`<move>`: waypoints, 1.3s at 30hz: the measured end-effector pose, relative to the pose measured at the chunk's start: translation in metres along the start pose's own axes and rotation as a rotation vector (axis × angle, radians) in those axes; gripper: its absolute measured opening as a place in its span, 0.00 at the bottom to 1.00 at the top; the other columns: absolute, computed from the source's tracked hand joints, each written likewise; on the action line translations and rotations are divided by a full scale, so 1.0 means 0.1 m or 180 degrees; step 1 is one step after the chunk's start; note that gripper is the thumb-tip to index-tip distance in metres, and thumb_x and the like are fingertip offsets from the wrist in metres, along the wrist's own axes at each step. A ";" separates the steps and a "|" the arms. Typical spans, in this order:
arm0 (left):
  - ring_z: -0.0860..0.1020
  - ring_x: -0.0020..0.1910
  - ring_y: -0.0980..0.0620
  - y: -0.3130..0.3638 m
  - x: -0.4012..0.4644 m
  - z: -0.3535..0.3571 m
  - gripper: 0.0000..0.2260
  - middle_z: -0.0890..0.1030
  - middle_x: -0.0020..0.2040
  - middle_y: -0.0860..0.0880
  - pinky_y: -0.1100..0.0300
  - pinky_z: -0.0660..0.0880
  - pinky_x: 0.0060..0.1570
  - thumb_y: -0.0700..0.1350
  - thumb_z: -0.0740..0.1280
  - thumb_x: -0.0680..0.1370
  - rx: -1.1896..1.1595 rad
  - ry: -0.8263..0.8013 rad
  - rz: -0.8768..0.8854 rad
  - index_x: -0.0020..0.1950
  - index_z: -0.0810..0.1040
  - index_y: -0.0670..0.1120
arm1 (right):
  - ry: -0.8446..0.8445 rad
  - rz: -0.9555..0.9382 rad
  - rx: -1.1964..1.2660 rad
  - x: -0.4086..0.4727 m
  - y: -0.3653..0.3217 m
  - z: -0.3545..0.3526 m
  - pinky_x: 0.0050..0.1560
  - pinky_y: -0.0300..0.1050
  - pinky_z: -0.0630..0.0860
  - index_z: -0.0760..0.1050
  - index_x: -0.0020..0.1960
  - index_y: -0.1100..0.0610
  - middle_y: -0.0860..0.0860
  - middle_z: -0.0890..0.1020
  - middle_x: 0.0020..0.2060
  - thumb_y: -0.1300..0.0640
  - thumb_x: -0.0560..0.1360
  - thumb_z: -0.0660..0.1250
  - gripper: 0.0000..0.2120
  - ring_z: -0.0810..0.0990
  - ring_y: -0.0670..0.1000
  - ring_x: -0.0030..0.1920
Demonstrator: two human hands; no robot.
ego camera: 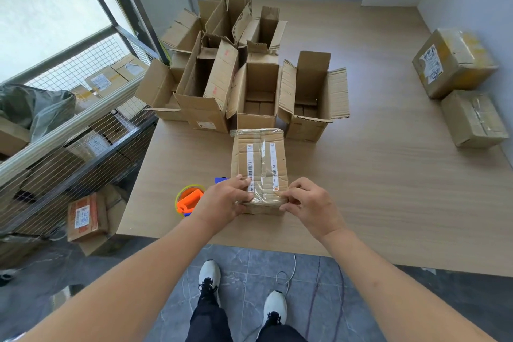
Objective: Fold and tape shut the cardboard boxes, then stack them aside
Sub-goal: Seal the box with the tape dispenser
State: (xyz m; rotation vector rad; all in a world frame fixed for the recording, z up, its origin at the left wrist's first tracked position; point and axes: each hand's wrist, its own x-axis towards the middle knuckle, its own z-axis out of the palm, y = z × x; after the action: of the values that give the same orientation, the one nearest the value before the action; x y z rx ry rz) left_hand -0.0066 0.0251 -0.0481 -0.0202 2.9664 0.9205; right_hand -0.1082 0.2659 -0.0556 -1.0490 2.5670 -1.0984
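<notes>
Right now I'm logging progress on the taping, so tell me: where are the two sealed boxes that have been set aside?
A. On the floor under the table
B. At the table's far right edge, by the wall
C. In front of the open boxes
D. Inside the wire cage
B: the two sealed boxes sit side by side on the table at its right edge, against the wall.

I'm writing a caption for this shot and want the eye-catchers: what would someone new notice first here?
First, the two hands, left hand and right hand, pressing clear tape down at the near end of a closed cardboard box in the middle of the wooden table. Behind it stands a cluster of open boxes with flaps up. An orange tape dispenser lies just left of the left hand.
</notes>
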 end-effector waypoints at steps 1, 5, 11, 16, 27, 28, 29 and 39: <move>0.75 0.71 0.42 0.00 -0.01 0.02 0.13 0.80 0.67 0.45 0.43 0.78 0.63 0.33 0.79 0.69 -0.0056 0.0027 0.0009 0.50 0.88 0.45 | -0.0021 -0.0002 -0.0024 -0.01 0.01 0.01 0.46 0.38 0.77 0.85 0.52 0.56 0.44 0.76 0.47 0.60 0.64 0.84 0.18 0.75 0.41 0.43; 0.73 0.73 0.42 -0.03 -0.01 0.05 0.12 0.79 0.69 0.44 0.43 0.74 0.68 0.33 0.78 0.71 -0.0245 0.0087 -0.0008 0.51 0.88 0.44 | -0.0018 0.0203 -0.0195 -0.07 -0.08 0.11 0.42 0.47 0.80 0.83 0.56 0.55 0.47 0.74 0.45 0.63 0.63 0.83 0.23 0.76 0.49 0.39; 0.71 0.74 0.41 -0.03 0.01 0.08 0.12 0.78 0.70 0.43 0.44 0.72 0.71 0.32 0.77 0.72 -0.0263 0.0059 -0.0014 0.53 0.88 0.44 | 0.0201 0.0790 -0.0277 -0.04 -0.16 0.22 0.40 0.53 0.80 0.82 0.52 0.52 0.46 0.74 0.42 0.67 0.62 0.81 0.22 0.78 0.52 0.39; 0.69 0.76 0.41 0.15 -0.02 0.08 0.16 0.75 0.73 0.44 0.56 0.63 0.74 0.36 0.75 0.74 -0.0095 -0.0084 0.0123 0.60 0.86 0.47 | 0.0430 0.1239 -0.0563 -0.09 -0.29 0.16 0.45 0.50 0.79 0.81 0.59 0.50 0.46 0.73 0.46 0.72 0.66 0.72 0.26 0.77 0.50 0.41; 0.76 0.56 0.45 0.62 0.06 0.23 0.17 0.77 0.59 0.49 0.46 0.78 0.51 0.39 0.69 0.76 0.0125 -0.0391 0.0546 0.62 0.84 0.53 | 0.0226 0.2174 -0.0579 -0.26 -0.41 -0.01 0.67 0.55 0.72 0.64 0.78 0.49 0.54 0.60 0.78 0.47 0.79 0.68 0.30 0.66 0.58 0.73; 0.76 0.58 0.47 0.62 0.07 0.19 0.17 0.78 0.61 0.50 0.47 0.79 0.51 0.37 0.68 0.76 0.0087 -0.0426 0.0485 0.61 0.85 0.52 | 0.0186 0.2197 -0.0684 -0.30 -0.42 0.01 0.68 0.56 0.71 0.63 0.79 0.48 0.55 0.56 0.80 0.45 0.79 0.68 0.31 0.63 0.59 0.75; 0.77 0.60 0.47 0.61 0.08 0.16 0.18 0.78 0.61 0.50 0.47 0.79 0.52 0.34 0.67 0.75 0.0083 -0.0409 0.0460 0.60 0.85 0.51 | 0.0188 0.2194 -0.0721 -0.33 -0.42 0.03 0.69 0.57 0.71 0.62 0.79 0.47 0.55 0.54 0.80 0.44 0.79 0.68 0.31 0.61 0.59 0.76; 0.47 0.82 0.38 0.34 0.27 -0.10 0.36 0.46 0.84 0.46 0.43 0.52 0.80 0.49 0.74 0.77 0.1069 -0.0420 -0.0405 0.81 0.60 0.60 | 0.0087 0.1783 -0.0357 -0.33 -0.30 0.04 0.61 0.54 0.77 0.63 0.78 0.38 0.43 0.40 0.83 0.55 0.85 0.59 0.24 0.69 0.57 0.75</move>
State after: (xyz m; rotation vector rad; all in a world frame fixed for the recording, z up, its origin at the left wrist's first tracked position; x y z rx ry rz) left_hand -0.0352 0.0473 -0.0212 -0.1311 2.9130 0.3868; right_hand -0.0662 0.2709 -0.0421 -0.2843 2.7095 -0.8277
